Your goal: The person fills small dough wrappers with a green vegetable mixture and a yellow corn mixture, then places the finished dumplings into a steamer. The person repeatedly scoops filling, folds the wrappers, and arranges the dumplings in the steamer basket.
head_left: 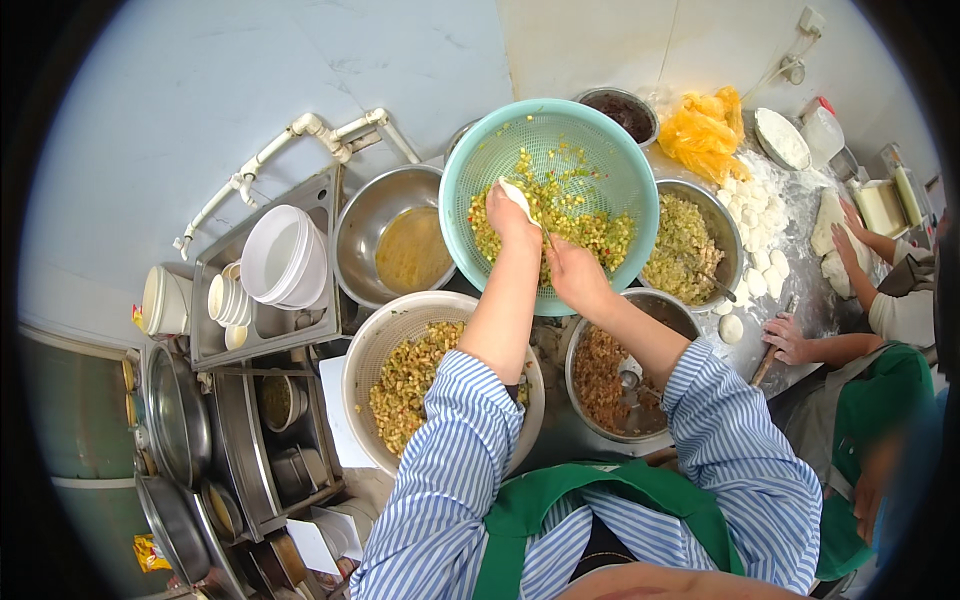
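My left hand [512, 217] holds a round dough wrapper [519, 199] over a mint-green plastic colander [641, 169] of chopped vegetable filling [600, 231]. Just right of it, my right hand [576, 271] grips a thin metal utensil [547, 229], its tip near the wrapper and the filling; its far end is hard to make out. Below the colander, a beige colander [358, 352] holds another chopped filling, partly behind my left forearm. A steel bowl of brown filling [604, 367] stands below my right forearm. On the right, a steel bowl holds pale green filling [679, 244] with a utensil in it.
Left are a steel bowl of yellowish liquid [411, 251] and a sink [330, 217] with white tubs [279, 255]. Floured dough pieces [754, 217] and a yellow plastic bag [701, 135] lie right. One co-worker's hand is on a rolling pin [769, 360]; another person's hands press dough [829, 225].
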{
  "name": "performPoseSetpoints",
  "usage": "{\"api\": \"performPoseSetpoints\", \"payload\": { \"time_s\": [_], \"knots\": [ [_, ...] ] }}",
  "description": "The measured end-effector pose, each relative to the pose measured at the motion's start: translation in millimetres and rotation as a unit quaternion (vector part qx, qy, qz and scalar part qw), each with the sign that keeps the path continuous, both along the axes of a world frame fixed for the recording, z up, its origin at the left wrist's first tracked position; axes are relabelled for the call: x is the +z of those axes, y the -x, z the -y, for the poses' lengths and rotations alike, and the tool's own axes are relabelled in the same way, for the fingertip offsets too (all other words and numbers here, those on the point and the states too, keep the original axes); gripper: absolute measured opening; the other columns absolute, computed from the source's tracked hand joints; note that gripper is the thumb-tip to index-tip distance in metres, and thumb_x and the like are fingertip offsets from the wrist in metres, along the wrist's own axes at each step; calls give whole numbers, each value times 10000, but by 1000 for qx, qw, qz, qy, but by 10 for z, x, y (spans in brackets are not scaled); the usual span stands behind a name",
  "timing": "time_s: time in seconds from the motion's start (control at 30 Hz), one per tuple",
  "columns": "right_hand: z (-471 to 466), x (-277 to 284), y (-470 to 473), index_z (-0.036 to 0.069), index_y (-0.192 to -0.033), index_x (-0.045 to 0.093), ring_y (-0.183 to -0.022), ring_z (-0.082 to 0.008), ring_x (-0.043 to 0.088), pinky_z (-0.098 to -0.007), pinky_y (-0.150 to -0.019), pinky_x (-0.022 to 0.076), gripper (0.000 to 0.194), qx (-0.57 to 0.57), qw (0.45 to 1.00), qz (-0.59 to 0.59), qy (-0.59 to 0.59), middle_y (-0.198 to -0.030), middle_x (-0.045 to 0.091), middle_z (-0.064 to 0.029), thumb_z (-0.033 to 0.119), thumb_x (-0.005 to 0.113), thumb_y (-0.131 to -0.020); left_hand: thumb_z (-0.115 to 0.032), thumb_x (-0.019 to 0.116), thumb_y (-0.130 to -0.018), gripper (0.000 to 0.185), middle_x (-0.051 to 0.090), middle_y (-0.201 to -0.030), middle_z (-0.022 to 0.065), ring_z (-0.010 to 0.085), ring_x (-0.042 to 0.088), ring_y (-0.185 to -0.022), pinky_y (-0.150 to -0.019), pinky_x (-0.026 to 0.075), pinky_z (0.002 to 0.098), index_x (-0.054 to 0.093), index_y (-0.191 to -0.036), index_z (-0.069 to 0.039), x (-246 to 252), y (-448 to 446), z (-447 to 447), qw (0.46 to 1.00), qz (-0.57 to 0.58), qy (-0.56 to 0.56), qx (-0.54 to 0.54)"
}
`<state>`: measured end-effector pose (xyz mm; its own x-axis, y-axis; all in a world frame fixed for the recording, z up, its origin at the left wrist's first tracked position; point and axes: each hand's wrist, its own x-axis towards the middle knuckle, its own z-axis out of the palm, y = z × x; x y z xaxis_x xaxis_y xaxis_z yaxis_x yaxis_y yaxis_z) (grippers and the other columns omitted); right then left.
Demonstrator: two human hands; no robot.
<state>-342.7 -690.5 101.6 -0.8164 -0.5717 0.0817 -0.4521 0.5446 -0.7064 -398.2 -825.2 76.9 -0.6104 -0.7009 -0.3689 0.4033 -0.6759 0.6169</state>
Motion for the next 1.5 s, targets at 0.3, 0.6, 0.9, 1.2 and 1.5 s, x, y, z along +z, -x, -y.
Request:
{"api": "performPoseSetpoints", "payload": {
  "time_s": [0.3, 0.6, 0.9, 1.2, 1.5],
  "knots": [
    [-289, 224, 469, 65, -947, 585, -432, -99, 339, -262, -417, 291, 220, 3, 900, 404, 163, -533, 393, 22, 251, 468, -933, -323, 298, -933, 415, 546, -1152, 136, 294, 526, -1049, -904, 435, 464, 510, -1148, -39, 94, -170, 138, 973, -148, -140, -107],
    [-336, 201, 738, 77, -917, 644, -621, -186, 558, -319, -578, 478, 207, 34, 981, 161, -100, -730, 605, -73, 212, 487, -905, -256, 487, -874, 253, 629, -921, 82, 240, 600, -854, -771, 495, 392, 574, -966, -37, 176, -292, 317, 992, -64, 63, -84],
    [-259, -172, 877, 0, -864, 636, -771, -321, 619, -390, -693, 498, 176, 46, 975, 26, -214, -818, 636, -182, 80, 512, -768, -295, 435, -908, 296, 624, -1008, 63, 223, 590, -930, -821, 471, 363, 577, -1018, -60, 282, -470, 402, 989, -118, -75, -44],
    [-140, -32, 254, 107, -1206, 552, -684, -252, 573, -374, -667, 472, 329, -9, 992, 97, 85, -799, 587, -169, 105, 466, -888, -540, 313, -925, 556, 508, -1236, 82, 266, 482, -1134, -955, 379, 484, 507, -1189, -91, 254, -365, 101, 984, -94, -147, -25],
    [-186, -36, 373, 69, -1147, 568, -583, -161, 463, -287, -559, 400, 259, 15, 991, -31, 130, -686, 492, -56, 118, 499, -902, -280, 290, -925, 402, 524, -1193, 123, 300, 508, -1082, -947, 401, 470, 495, -1190, -57, 217, -336, 141, 969, -167, -166, -72]
  ]
}}
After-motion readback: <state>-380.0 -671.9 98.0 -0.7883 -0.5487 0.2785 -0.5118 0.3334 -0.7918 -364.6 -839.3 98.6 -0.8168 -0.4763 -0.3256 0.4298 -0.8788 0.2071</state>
